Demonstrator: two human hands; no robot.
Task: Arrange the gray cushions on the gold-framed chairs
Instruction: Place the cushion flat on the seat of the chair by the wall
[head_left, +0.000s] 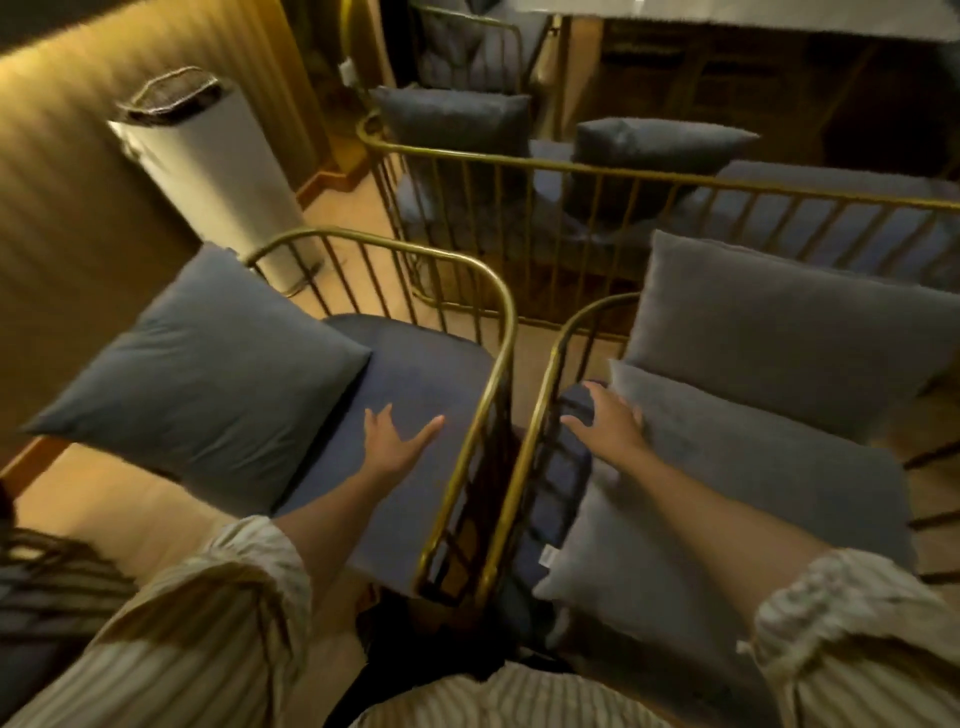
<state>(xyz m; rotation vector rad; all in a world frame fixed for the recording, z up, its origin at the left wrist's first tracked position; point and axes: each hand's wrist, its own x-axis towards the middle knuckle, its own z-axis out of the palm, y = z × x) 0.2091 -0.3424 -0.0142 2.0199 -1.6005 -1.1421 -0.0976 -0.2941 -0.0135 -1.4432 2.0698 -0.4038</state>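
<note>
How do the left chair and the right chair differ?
The left chair holds one cushion at its far side, seat mostly bare; the right chair holds two paler cushions covering its seat. The left hand lies open on the left seat; the right hand presses a cushion. Both have gold frames.

A tall white cylinder with a dark mesh top (208, 171) stands on the wooden floor (343, 208), well beyond my left fingertips and off to their left. Further left of it runs a ribbed, warm-lit wall (78, 208).
</note>
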